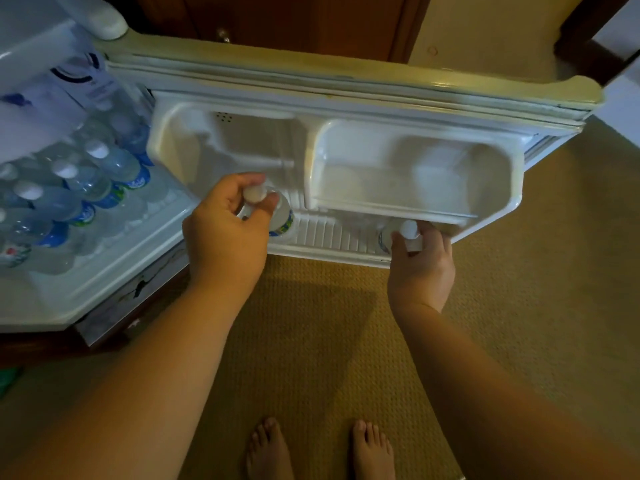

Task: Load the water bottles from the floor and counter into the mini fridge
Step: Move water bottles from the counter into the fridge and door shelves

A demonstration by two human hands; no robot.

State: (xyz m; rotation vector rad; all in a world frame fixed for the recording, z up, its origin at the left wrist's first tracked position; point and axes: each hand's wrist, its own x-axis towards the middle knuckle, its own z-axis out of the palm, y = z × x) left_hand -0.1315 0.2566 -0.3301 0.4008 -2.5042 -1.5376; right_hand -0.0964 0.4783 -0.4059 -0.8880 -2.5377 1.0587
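Observation:
The mini fridge stands open, its white door [346, 98] swung toward me. My left hand [228, 230] grips the white cap of a clear water bottle [283, 218] standing at the left end of the door's ribbed bottom shelf [329, 233]. My right hand [420, 268] holds the capped neck of a second water bottle [389, 235] at the shelf's right end, under the upper door bin [415, 174]. Inside the fridge, at the left, several capped bottles [86, 181] with blue labels lie stacked on their sides.
Tan carpet [311, 323] covers the floor below the door, with my bare feet [270, 448] at the bottom edge. A dark wooden cabinet [294, 19] stands behind the fridge. The door's upper bin holds nothing. A cracked fridge base panel [135, 292] sits low left.

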